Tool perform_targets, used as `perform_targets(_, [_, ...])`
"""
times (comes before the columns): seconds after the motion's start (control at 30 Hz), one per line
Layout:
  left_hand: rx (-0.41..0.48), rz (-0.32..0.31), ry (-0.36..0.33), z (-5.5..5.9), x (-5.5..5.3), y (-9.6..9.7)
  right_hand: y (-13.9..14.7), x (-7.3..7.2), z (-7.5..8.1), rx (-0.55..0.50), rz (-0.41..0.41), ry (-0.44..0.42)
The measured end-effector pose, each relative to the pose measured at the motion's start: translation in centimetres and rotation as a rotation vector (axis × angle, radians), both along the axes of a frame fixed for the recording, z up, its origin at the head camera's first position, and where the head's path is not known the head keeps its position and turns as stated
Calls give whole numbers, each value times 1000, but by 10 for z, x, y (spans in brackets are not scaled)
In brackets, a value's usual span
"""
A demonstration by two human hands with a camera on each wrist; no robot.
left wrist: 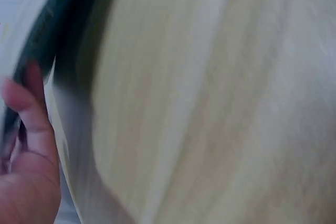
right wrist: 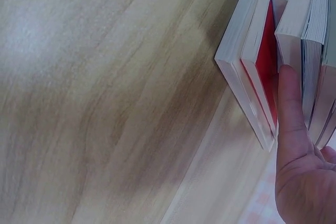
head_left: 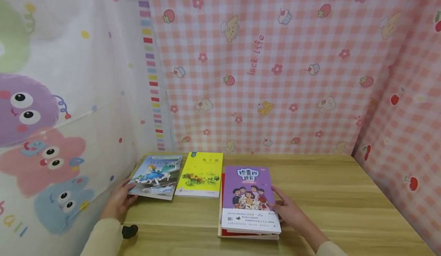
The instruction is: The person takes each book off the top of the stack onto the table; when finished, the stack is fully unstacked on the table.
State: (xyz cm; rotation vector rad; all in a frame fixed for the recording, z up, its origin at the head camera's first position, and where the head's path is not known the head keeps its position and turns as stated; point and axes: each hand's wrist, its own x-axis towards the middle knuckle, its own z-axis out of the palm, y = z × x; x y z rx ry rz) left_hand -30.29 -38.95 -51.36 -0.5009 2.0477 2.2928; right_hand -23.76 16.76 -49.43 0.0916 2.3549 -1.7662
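The left hand pinches the near left corner of the blue-grey book, thumb over the cover. The right hand lays a straight finger against the side of the stack of books; whether it also pinches any of them I cannot tell. The purple book tops that stack, just left of the right hand.

With only a corner held, the blue-grey book could twist or bend under its own weight, or slip out if the pinch loosens. A swing rightward from the left grip could knock the yellow book, just beyond it. The small black object, near the left hand on the body side, could be caught by the sleeve. Under the right hand, the stack's edges do not line up and a red cover juts out below, so an uneven push could make the upper books slide.

Beneath both hands lies a wood-grain table. Left of the left hand hangs a white cartoon curtain; beyond both, a pink checked one; farther right, a cherry-printed one.
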Motion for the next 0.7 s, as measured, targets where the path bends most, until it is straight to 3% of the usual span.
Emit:
perform_targets(0.13, [-7, 65, 12, 6, -3, 9, 2, 1, 1, 0, 4, -7])
perform_targets(0.33, [-69, 41, -33, 11, -4, 15, -1, 2, 3, -5, 5, 0])
perform_targets(0.47, [-260, -41, -29, 16, -4, 14, -3, 0, 3, -11, 4, 14])
perform_targets(0.6, [-473, -72, -14, 25, -2, 18, -4, 0, 1, -5, -5, 16])
perform_targets(0.7, [-582, -81, -3, 35, -5, 31, 0, 1, 0, -5, -16, 11])
